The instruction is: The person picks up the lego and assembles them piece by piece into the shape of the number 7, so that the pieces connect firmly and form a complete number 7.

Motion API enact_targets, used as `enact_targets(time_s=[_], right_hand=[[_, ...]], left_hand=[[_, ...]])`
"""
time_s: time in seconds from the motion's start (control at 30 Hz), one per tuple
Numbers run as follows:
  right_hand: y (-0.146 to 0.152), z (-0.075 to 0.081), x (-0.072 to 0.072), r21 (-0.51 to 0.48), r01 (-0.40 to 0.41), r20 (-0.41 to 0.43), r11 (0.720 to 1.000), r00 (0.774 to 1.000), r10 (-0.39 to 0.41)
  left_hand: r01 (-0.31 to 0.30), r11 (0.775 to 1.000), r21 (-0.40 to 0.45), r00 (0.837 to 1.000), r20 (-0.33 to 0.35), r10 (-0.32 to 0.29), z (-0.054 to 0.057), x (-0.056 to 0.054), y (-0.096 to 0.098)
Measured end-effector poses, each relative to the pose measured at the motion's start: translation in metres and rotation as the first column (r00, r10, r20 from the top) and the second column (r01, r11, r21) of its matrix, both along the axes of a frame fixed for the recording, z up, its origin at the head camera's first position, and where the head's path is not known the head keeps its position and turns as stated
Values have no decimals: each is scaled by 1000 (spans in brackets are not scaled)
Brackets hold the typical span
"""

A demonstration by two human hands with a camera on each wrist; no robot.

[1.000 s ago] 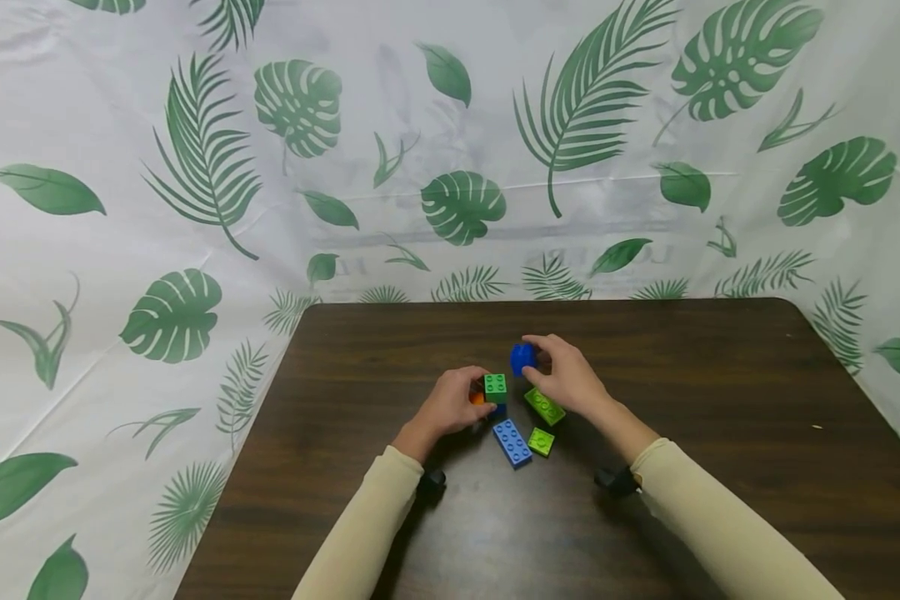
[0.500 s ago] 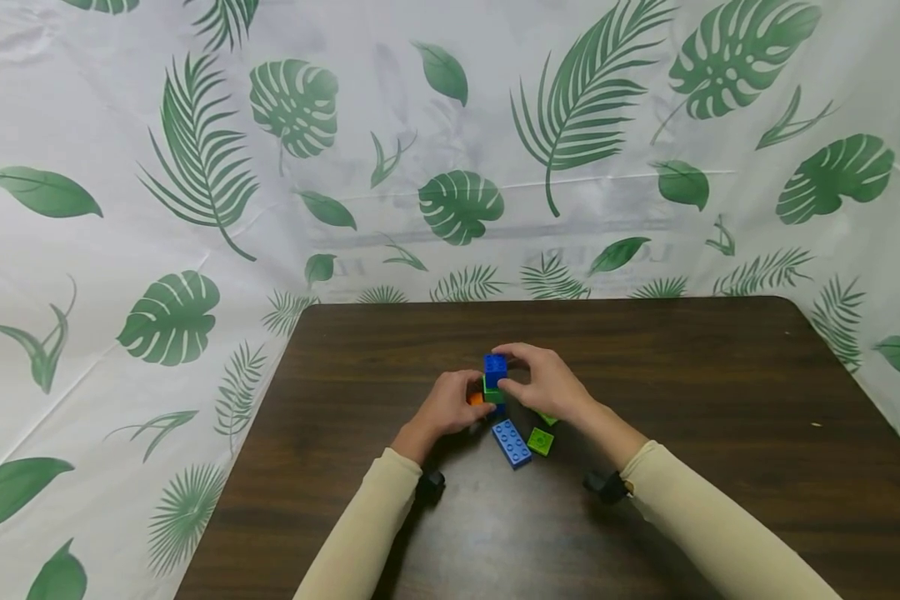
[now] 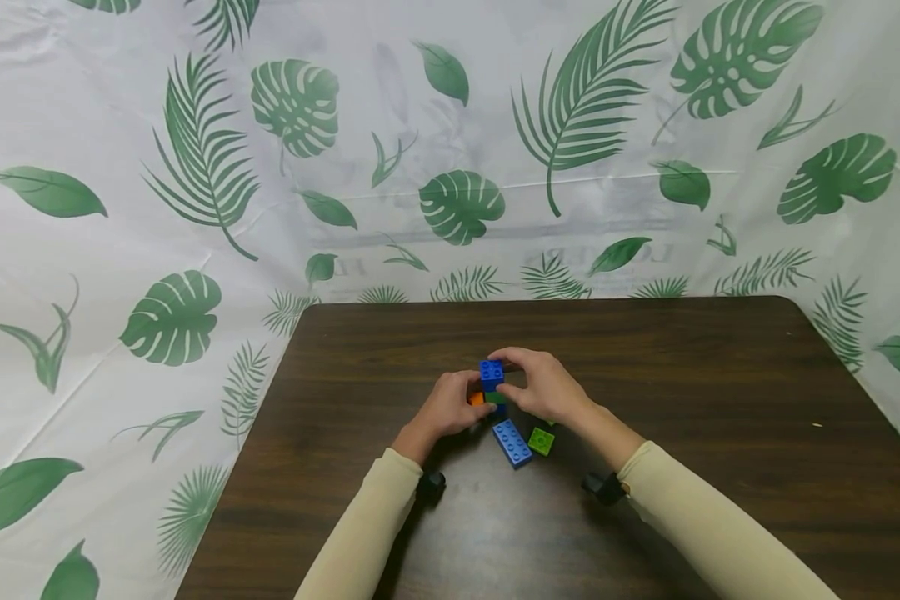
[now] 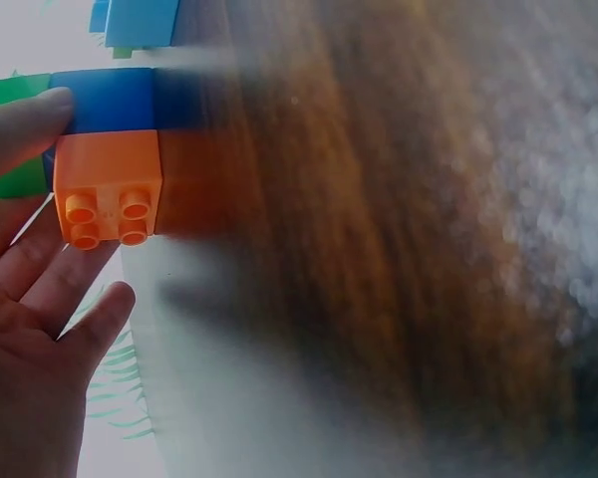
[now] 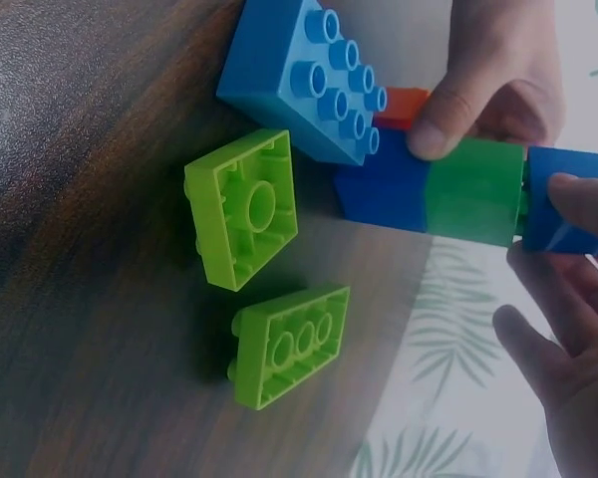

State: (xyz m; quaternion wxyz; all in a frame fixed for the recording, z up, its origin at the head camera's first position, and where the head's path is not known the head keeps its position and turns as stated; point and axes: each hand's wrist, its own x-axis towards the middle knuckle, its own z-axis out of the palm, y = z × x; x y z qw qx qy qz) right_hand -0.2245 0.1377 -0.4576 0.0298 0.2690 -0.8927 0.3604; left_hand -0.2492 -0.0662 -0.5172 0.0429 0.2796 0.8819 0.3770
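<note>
My left hand (image 3: 444,407) grips a small stack at mid-table, its thumb across the joint between a blue brick (image 5: 384,184) and a green brick (image 5: 473,189). An orange brick (image 4: 110,164) sits beside the lower blue one, its studs facing left in the head view. With thumb and fingers my right hand (image 3: 543,385) pinches another blue brick (image 3: 492,372) on top of the green brick. In the right wrist view this upper blue brick (image 5: 563,224) stands slightly tilted, with green studs showing in a narrow gap below it.
Close in front of the stack lies a lighter blue eight-stud brick (image 3: 512,443). A square lime plate (image 3: 541,442) lies upside down to its right. A longer lime plate (image 5: 294,344), also upside down, is mostly hidden behind my right hand in the head view.
My right hand has brought the blue brick left from beside the stack and lowered it onto the green brick. The left hand has kept its grip on the stack.
</note>
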Motion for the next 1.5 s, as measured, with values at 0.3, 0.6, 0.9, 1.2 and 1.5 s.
enact_targets(time_s=[0.3, 0.6, 0.9, 1.2, 1.5], right_hand=[[0, 0, 1, 6, 12, 0, 1000, 1000, -12], [3, -4, 1, -7, 32, 1, 999, 999, -32], [1, -2, 0, 24, 43, -7, 999, 999, -42], [0, -2, 0, 69, 34, 2, 997, 999, -34], [19, -10, -5, 54, 8, 100, 998, 995, -13]], left_hand=[[1, 1000, 16, 1000, -2, -1, 0, 0, 0], [12, 1000, 16, 1000, 6, -12, -1, 0, 0], [-14, 1000, 11, 1000, -23, 14, 0, 0, 1], [-20, 1000, 24, 1000, -18, 21, -2, 3, 1], [-26, 999, 27, 1000, 5, 26, -3, 2, -1]])
